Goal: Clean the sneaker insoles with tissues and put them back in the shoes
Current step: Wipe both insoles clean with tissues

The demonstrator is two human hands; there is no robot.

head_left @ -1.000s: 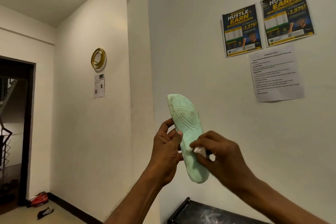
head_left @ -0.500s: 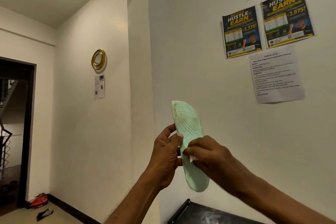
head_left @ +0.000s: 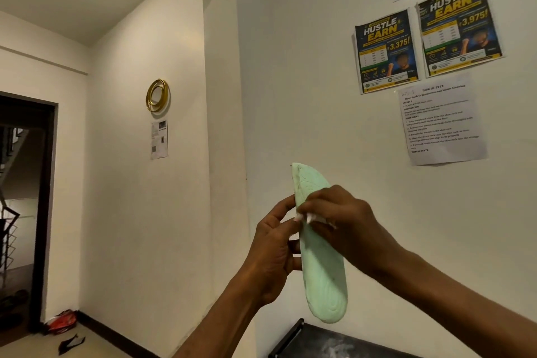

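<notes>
— Head view: which step are you doing?
— I am wiping. My left hand (head_left: pixel 273 253) is gripping the green insole (head_left: pixel 322 279) upright at five o'clock, and my right hand (head_left: pixel 343 221) is pinching a white tissue (head_left: pixel 309 216) against it.
— And next?
— Probably rubbing down to the lower end. No shoes are showing.
— What is different?
— The tissue is sitting higher, toward twelve o'clock.
</notes>
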